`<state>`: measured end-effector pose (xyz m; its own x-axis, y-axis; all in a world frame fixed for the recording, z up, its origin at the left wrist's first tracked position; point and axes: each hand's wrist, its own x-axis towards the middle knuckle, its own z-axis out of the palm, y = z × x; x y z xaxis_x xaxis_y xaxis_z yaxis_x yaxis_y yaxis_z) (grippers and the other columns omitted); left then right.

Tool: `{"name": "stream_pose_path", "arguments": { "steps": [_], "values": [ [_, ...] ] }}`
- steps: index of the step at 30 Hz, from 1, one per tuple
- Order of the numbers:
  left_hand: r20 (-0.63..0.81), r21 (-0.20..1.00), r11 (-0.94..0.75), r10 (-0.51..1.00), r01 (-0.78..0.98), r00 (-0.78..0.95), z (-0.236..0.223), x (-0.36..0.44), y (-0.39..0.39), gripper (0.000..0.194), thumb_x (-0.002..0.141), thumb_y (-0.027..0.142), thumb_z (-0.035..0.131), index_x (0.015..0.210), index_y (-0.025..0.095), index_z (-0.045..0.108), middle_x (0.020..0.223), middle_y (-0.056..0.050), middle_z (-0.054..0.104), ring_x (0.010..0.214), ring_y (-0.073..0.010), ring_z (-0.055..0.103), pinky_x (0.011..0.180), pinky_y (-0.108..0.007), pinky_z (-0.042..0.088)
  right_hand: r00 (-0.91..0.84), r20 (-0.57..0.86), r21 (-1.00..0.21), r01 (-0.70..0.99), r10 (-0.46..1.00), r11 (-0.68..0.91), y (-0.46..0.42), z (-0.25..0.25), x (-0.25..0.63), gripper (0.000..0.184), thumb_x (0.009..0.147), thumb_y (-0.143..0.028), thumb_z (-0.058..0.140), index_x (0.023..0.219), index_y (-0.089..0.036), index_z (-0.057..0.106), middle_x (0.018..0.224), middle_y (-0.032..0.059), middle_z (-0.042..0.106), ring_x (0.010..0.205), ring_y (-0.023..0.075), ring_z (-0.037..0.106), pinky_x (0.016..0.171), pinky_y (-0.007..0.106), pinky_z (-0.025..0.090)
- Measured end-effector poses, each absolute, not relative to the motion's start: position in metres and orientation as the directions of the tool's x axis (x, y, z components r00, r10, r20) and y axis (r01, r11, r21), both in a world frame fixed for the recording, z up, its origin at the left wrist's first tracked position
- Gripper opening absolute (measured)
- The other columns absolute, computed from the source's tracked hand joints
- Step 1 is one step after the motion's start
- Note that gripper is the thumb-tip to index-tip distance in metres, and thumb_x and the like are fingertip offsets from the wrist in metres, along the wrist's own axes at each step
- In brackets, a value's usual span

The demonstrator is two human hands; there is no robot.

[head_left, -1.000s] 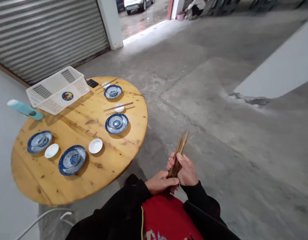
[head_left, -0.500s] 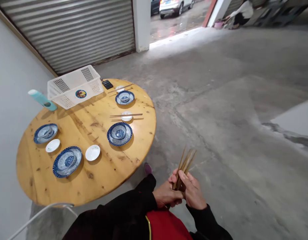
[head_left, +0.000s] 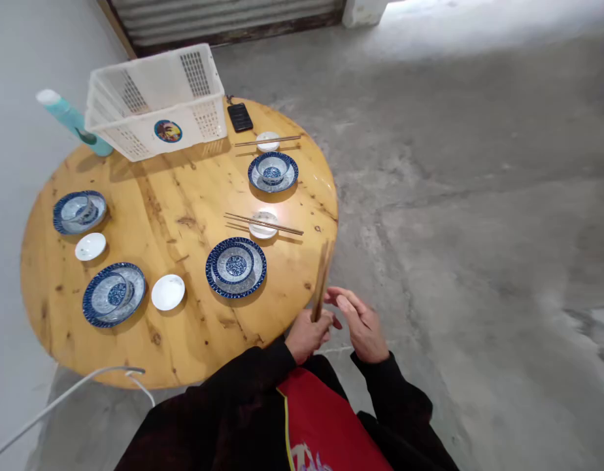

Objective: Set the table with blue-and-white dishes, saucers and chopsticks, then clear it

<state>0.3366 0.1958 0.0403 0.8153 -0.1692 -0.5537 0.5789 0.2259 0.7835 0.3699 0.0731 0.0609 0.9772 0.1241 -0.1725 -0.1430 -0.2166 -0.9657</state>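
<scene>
A bundle of brown chopsticks stands upright in my left hand, whose fingers are wrapped round its lower end. Just to the right, my right hand is open, with its fingers apart and nothing seen in it. Both hands are at the table's near right edge. Closest to them on the table is a blue-and-white plate with a bowl on it. Behind that, a pair of chopsticks lies across a small white dish.
The round wooden table also bears other plates with bowls, small white dishes, a white plastic basket, a black phone and a turquoise bottle. A white metal rail stands at the near left.
My right hand has come off the chopsticks and opened. The chopsticks, now in my left hand alone, are closer together and nearer the table. The view has tilted downward.
</scene>
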Motion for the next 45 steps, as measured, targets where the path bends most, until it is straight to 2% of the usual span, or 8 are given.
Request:
{"name": "stream_pose_path", "arguments": {
  "steps": [7, 13, 17, 23, 29, 34, 40, 45],
  "values": [
    [-0.617, 0.727, 0.483, 0.146, 0.488, 0.773, 0.045, 0.361, 0.222, 0.05, 0.078, 0.066, 0.063, 0.08, 0.016, 0.061, 0.041, 0.01, 0.037, 0.033, -0.0034, 0.02, 0.035, -0.018, 0.013, 0.883, 0.24, -0.609, 0.46, 0.402, -0.646, 0.096, 0.028, 0.487, 0.036, 0.095, -0.038, 0.046, 0.116, -0.014, 0.065, 0.116, 0.0185, 0.067, 0.115, 0.0316, 0.059, 0.102, 0.047, 0.045],
    [-0.634, 0.707, 0.629, 0.36, 0.324, 0.684, 0.042, 0.385, 0.214, 0.054, 0.073, 0.067, 0.07, 0.082, 0.014, 0.061, 0.045, 0.009, 0.042, 0.034, -0.0007, 0.017, 0.035, -0.017, 0.01, 0.779, -0.072, -0.287, 0.582, 0.623, -0.761, 0.144, 0.016, 0.564, 0.04, 0.097, -0.035, 0.049, 0.125, -0.008, 0.059, 0.125, 0.0227, 0.063, 0.116, 0.0332, 0.057, 0.095, 0.042, 0.047],
    [-0.637, 0.715, 0.668, 0.498, 0.209, 0.589, 0.04, 0.411, 0.193, 0.054, 0.072, 0.065, 0.073, 0.083, 0.013, 0.062, 0.05, 0.008, 0.046, 0.034, 0.0, 0.019, 0.036, -0.017, 0.011, 0.664, -0.324, -0.193, 0.65, 0.674, -0.735, 0.163, 0.01, 0.585, 0.036, 0.102, -0.04, 0.041, 0.116, -0.014, 0.061, 0.114, 0.0195, 0.068, 0.105, 0.0313, 0.065, 0.081, 0.038, 0.048],
    [-0.612, 0.761, 0.646, 0.683, 0.059, 0.4, 0.029, 0.458, 0.169, 0.061, 0.071, 0.066, 0.074, 0.093, 0.01, 0.068, 0.067, 0.003, 0.055, 0.038, 0.0007, 0.026, 0.036, -0.017, 0.015, 0.493, -0.394, -0.373, 0.685, 0.776, -0.625, 0.136, -0.006, 0.601, 0.032, 0.104, -0.036, 0.036, 0.101, -0.015, 0.061, 0.096, 0.0156, 0.073, 0.09, 0.0264, 0.07, 0.075, 0.032, 0.044],
    [-0.57, 0.784, 0.621, 0.718, 0.003, 0.398, 0.042, 0.501, 0.153, 0.072, 0.071, 0.071, 0.073, 0.108, 0.009, 0.07, 0.065, 0.005, 0.05, 0.04, 0.0006, 0.02, 0.037, -0.018, 0.012, 0.328, -0.065, -0.783, 0.569, 0.943, -0.252, 0.07, -0.019, 0.598, 0.031, 0.101, -0.035, 0.03, 0.081, -0.023, 0.051, 0.07, 0.0047, 0.064, 0.067, 0.0199, 0.064, 0.061, 0.027, 0.04],
    [-0.517, 0.824, 0.565, 0.707, 0.055, 0.482, 0.056, 0.518, 0.143, 0.067, 0.069, 0.07, 0.074, 0.095, 0.008, 0.073, 0.052, 0.01, 0.033, 0.04, -0.0011, 0.017, 0.038, -0.02, 0.011, 0.326, 0.001, -0.804, 0.563, 0.945, -0.194, 0.054, -0.021, 0.601, 0.033, 0.1, -0.04, 0.029, 0.086, -0.022, 0.052, 0.062, 0.0019, 0.059, 0.053, 0.0191, 0.058, 0.054, 0.028, 0.036],
    [-0.425, 0.888, 0.451, 0.735, 0.087, 0.529, 0.056, 0.526, 0.149, 0.055, 0.071, 0.064, 0.074, 0.082, 0.01, 0.073, 0.065, 0.001, 0.055, 0.047, -0.0034, 0.034, 0.045, -0.02, 0.026, 0.24, -0.074, -0.809, 0.553, 0.968, -0.199, 0.055, -0.016, 0.616, 0.042, 0.101, -0.044, 0.029, 0.111, -0.015, 0.057, 0.072, 0.0068, 0.067, 0.062, 0.0227, 0.065, 0.06, 0.031, 0.045],
    [-0.296, 0.954, 0.266, 0.765, 0.137, 0.572, 0.059, 0.528, 0.161, 0.049, 0.076, 0.061, 0.07, 0.072, 0.012, 0.07, 0.066, -0.002, 0.059, 0.063, -0.0125, 0.051, 0.06, -0.024, 0.04, 0.185, -0.055, -0.934, 0.338, 0.981, -0.116, 0.056, 0.012, 0.644, 0.035, 0.095, -0.046, 0.047, 0.111, -0.019, 0.062, 0.097, 0.0097, 0.073, 0.085, 0.0223, 0.07, 0.08, 0.036, 0.055]
  ]
}}
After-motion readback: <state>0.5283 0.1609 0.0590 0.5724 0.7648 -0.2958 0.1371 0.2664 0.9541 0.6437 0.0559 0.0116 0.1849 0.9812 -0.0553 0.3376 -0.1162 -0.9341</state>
